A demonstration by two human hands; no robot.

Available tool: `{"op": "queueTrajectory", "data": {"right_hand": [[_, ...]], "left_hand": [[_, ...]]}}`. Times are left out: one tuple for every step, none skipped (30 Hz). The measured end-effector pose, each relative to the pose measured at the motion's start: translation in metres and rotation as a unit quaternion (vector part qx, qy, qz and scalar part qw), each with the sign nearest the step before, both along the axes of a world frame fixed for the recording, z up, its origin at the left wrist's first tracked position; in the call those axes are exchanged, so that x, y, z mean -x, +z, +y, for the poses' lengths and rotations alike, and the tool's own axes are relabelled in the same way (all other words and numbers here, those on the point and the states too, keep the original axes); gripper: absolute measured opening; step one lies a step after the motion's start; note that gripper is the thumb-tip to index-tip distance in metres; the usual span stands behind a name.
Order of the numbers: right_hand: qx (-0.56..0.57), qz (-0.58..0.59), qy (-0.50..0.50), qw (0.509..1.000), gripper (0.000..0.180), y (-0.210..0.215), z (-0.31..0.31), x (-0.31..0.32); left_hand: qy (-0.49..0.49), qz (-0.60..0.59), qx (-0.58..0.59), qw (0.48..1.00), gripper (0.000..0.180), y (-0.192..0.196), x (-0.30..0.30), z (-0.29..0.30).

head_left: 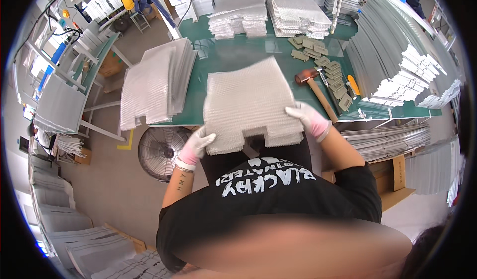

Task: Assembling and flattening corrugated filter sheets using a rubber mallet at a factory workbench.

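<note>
A whitish, finely ribbed sheet with a square notch in its near edge lies in front of me, partly over the table's front edge. Whether it is one sheet or a thin stack, I cannot tell. My left hand, in a white glove with a pink cuff, grips its lower left corner, thumb on top. On the right side edge, my right hand, gloved the same way, holds it with the thumb over the surface. The fingers beneath are hidden.
On the green table are a stack of similar sheets at left, a mallet, several olive-green blocks and a yellow-handled tool. More stacks line the back. A fan stands on the floor at left.
</note>
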State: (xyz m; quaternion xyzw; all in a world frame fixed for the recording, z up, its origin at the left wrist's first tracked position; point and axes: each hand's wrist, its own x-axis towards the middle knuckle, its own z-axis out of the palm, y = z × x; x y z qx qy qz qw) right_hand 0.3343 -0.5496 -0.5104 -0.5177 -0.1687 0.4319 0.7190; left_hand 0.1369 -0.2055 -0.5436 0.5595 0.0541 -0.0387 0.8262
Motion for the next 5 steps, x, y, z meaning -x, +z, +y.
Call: {"op": "queueTrajectory", "data": {"right_hand": [[-0.002, -0.064, 0.006, 0.998, 0.048, 0.016, 0.003, -0.008], [0.015, -0.128, 0.018, 0.992, 0.047, 0.024, 0.006, -0.022], [0.033, -0.192, 0.028, 0.980, 0.046, 0.034, 0.009, -0.035], [0.023, -0.221, 0.017, 0.975, 0.045, 0.044, 0.016, -0.044], [0.042, -0.273, 0.013, 0.961, 0.049, 0.048, 0.022, -0.058]], "left_hand": [[-0.011, -0.015, -0.015, 1.000, 0.052, 0.011, -0.007, 0.007], [0.007, -0.026, -0.062, 0.998, 0.052, 0.023, -0.011, 0.011], [0.024, -0.038, -0.107, 0.993, 0.052, 0.032, -0.017, 0.017], [0.038, -0.055, -0.157, 0.985, 0.049, 0.038, -0.026, 0.024], [0.060, -0.043, -0.204, 0.976, 0.050, 0.049, -0.035, 0.027]]}}
